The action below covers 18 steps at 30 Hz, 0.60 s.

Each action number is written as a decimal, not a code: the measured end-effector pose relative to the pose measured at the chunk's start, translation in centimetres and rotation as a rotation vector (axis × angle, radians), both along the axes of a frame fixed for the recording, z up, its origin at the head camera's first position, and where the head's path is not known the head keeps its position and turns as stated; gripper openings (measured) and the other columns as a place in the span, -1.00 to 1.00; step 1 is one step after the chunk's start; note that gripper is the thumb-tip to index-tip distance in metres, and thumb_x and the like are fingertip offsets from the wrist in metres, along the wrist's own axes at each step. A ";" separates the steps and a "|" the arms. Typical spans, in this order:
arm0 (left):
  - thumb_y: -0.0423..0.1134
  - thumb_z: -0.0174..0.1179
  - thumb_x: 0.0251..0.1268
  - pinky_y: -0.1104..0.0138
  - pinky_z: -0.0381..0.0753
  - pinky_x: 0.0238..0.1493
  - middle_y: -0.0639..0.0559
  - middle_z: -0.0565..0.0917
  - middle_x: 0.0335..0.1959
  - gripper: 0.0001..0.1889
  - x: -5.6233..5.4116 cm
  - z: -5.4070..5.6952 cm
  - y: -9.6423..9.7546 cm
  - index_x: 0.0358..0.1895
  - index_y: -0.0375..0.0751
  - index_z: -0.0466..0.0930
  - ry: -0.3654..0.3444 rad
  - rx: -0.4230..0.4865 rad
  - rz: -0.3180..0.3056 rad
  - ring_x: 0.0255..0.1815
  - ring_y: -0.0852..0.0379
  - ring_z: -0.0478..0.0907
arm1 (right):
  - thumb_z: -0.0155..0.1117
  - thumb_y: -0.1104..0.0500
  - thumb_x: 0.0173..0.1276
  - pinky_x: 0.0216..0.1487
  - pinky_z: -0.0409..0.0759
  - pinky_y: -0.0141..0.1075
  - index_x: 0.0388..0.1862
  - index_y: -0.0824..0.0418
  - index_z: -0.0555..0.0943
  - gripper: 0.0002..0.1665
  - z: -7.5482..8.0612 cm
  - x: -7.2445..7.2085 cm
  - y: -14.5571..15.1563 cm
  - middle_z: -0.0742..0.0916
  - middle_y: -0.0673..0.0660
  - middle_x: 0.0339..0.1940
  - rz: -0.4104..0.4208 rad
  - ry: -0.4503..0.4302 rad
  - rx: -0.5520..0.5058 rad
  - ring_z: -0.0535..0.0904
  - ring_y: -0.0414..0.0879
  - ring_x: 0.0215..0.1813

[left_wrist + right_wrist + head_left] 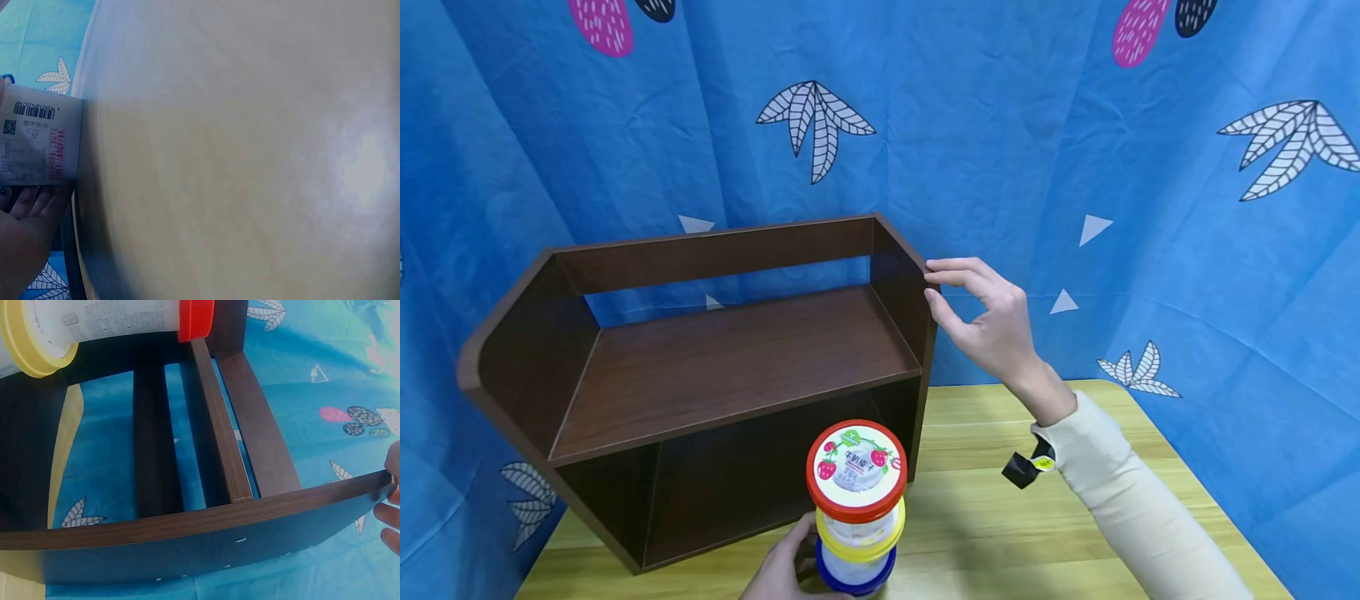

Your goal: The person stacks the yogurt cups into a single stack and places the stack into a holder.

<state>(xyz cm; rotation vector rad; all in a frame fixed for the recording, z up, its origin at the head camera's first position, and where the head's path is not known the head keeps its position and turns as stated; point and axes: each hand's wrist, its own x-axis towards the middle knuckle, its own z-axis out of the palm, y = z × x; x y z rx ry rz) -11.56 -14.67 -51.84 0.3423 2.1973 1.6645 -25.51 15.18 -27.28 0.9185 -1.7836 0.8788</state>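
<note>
My left hand (pixel 786 562) grips a stack of three round tubs low down, in front of the shelf. The top tub has a red lid (pixel 859 468) printed with strawberries, the middle one a yellow lid (pixel 865 546), the bottom one a blue lid (pixel 857 579). In the left wrist view, fingers curl along a white tub (pixel 40 137) with a barcode. My right hand (pixel 988 317) pinches the front corner of the right side panel (pixel 904 279) of the dark brown wooden shelf (pixel 737 358). Thumb and fingertips meet the panel's edge; the right wrist view shows only a few fingers (pixel 389 515).
The shelf stands on a pale wooden table (pixel 985 500), with an upper board and a lower compartment. Blue patterned curtains (pixel 970 125) enclose the back and sides. A small black strap (pixel 1028 468) hangs at the right wrist.
</note>
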 end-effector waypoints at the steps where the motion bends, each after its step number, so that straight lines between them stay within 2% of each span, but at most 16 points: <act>1: -0.13 0.64 0.08 -0.15 0.72 0.24 -0.15 0.65 0.21 -0.03 0.0 0.0 0.0 0.51 -0.28 0.26 0.003 0.002 -0.002 0.22 -0.07 0.62 | 0.49 0.32 0.32 0.29 0.58 -0.60 -0.05 0.33 0.81 -0.77 0.0 0.0 0.0 0.85 0.25 0.06 -0.002 0.003 0.000 0.80 0.10 0.11; 11: -0.10 0.65 0.07 -0.19 0.70 0.26 -0.15 0.65 0.23 0.02 0.0 0.1 0.2 0.54 -0.29 0.23 -0.029 -0.017 0.009 0.25 -0.13 0.62 | 0.49 0.33 0.32 0.33 0.56 -0.61 -0.03 0.35 0.80 -0.75 -0.3 0.2 -0.2 0.85 0.25 0.07 -0.021 0.042 -0.010 0.81 0.11 0.11; 18: -0.15 0.64 0.08 -0.13 0.70 0.31 -0.14 0.64 0.19 -0.01 -0.1 0.3 0.0 0.52 -0.35 0.24 -0.058 0.007 -0.001 0.25 -0.08 0.61 | 0.50 0.35 0.32 0.34 0.58 -0.56 -0.05 0.37 0.80 -0.77 -0.5 0.2 -0.2 0.85 0.27 0.06 0.002 0.019 -0.036 0.80 0.13 0.11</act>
